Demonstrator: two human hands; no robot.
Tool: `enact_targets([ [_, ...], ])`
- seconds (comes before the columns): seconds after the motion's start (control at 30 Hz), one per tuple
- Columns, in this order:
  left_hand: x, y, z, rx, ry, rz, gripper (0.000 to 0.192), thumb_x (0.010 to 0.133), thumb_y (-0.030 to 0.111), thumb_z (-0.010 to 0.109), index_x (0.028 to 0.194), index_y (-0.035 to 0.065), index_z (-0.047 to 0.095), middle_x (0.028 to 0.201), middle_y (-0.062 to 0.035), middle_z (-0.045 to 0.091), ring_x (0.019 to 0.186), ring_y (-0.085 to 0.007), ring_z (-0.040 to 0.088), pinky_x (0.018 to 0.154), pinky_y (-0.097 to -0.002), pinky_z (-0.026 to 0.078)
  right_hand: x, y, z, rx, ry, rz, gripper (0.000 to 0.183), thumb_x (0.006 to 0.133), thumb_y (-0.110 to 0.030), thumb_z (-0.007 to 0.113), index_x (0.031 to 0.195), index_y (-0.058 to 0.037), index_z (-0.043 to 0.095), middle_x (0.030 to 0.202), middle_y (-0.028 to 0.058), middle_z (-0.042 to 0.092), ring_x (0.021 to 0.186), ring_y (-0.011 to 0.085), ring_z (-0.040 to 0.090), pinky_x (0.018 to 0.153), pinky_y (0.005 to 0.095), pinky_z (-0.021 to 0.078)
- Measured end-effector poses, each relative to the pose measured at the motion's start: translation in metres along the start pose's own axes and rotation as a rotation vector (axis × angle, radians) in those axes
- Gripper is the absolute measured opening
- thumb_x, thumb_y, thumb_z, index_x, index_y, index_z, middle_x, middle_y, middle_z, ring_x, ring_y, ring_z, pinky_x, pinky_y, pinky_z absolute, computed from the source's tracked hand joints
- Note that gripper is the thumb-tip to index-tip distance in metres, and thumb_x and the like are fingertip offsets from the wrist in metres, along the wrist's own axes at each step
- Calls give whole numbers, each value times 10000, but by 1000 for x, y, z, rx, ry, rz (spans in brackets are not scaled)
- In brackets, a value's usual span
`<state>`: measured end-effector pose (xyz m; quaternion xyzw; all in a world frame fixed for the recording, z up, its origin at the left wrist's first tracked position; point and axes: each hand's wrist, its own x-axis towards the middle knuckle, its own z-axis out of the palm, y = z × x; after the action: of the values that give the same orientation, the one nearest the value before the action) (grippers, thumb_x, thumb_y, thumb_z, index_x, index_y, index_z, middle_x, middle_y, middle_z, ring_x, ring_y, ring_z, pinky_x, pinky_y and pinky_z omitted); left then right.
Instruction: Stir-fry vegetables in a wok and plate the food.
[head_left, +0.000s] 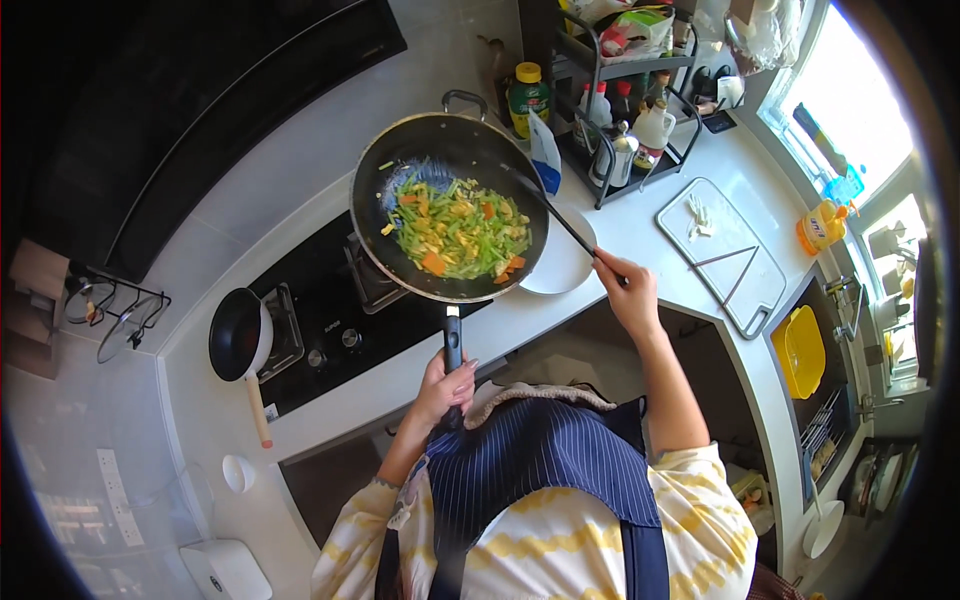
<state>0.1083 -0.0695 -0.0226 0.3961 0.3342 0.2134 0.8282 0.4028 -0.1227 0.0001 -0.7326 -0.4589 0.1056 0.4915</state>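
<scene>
My left hand (447, 390) is wrapped around the black handle of a large dark wok (480, 139). The wok is tilted towards me above the right part of the gas hob (330, 330). Inside it lies a stir-fry (457, 232) of green vegetable pieces, yellow egg-like bits and orange slices. My right hand (628, 289) grips the dark handle of a cooking spatula (566, 225), whose head reaches over the wok's right rim. Partly behind the wok, a white plate (571, 262) rests on the counter.
A small frying pan (240, 337) stands on the left burner. Right of the plate are a rack of bottles (607, 142) and a chopping board (720, 225) holding white pieces and chopsticks (739, 277). The sink holds a yellow basin (798, 352). A white bowl (238, 474) sits at left.
</scene>
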Motion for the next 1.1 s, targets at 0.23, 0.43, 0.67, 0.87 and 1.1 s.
enact_targets([
  [0.23, 27, -26, 22, 187, 9, 50, 151, 857, 104, 517, 846, 73, 369, 506, 20, 349, 342, -57, 330, 321, -213, 342, 56, 53, -16, -378, -115, -213, 182, 792, -194, 592, 950, -137, 663, 789, 89, 632, 637, 272, 586, 574, 320, 456],
  [0.43, 43, -41, 25, 328, 97, 110, 164, 843, 77, 529, 851, 53, 367, 522, 2, 384, 347, -65, 360, 324, -214, 346, 42, 91, -36, -340, -213, -71, 192, 800, -254, 573, 928, -152, 674, 685, 110, 621, 641, 289, 594, 592, 351, 468],
  [0.67, 54, -55, 18, 502, 185, 187, 170, 841, 80, 536, 850, 46, 369, 536, -6, 411, 359, -76, 406, 328, -218, 351, 18, 100, -58, -196, -266, -28, 191, 774, -186, 603, 930, -97, 668, 637, 151, 596, 568, 275, 586, 561, 327, 453],
  [0.87, 60, -64, 21, 546, 183, 208, 169, 840, 97, 545, 850, 33, 390, 530, -4, 446, 377, -75, 441, 338, -226, 361, 22, 121, -59, -7, -105, -2, 189, 793, -173, 603, 952, -84, 654, 565, 153, 519, 452, 149, 402, 487, 290, 389],
  [1.1, 64, -61, 17, 577, 242, 257, 158, 837, 82, 540, 856, 34, 390, 534, -9, 446, 371, -78, 435, 327, -227, 362, 5, 119, -36, -57, -281, 61, 203, 789, -167, 603, 968, -83, 650, 601, 163, 563, 487, 151, 516, 527, 295, 427],
])
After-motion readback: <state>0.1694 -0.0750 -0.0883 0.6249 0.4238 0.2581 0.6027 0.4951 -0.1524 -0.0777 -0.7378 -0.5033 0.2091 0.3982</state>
